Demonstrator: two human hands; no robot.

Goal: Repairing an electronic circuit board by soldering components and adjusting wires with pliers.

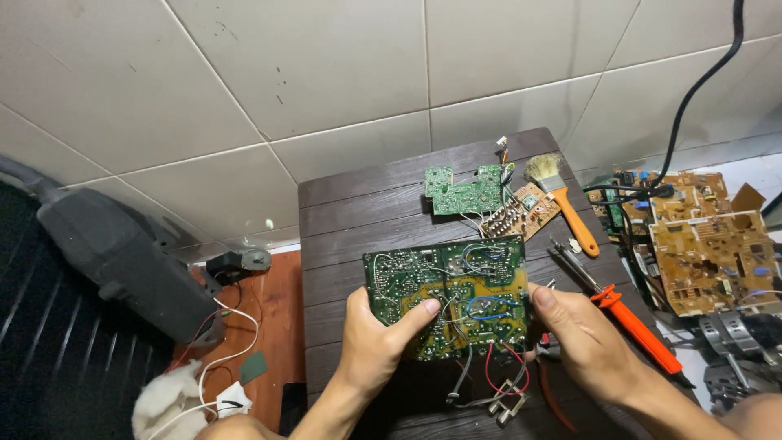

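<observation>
A large green circuit board (450, 287) with solder side up and blue, red and grey wires is held above a dark wooden table (358, 204). My left hand (376, 342) grips its lower left edge, thumb lying on the board. At the board's right edge, my right hand (580, 336) clasps it. Wires and a small metal connector (505, 401) hang from the bottom of the board.
A smaller green board (463, 191) and a brown board (521, 213) lie at the table's far end, beside an orange-handled brush (564, 200). An orange-handled soldering iron (631, 322) lies to the right. Brown circuit boards (705, 244) sit on the floor at right, a dark casing (122, 261) at left.
</observation>
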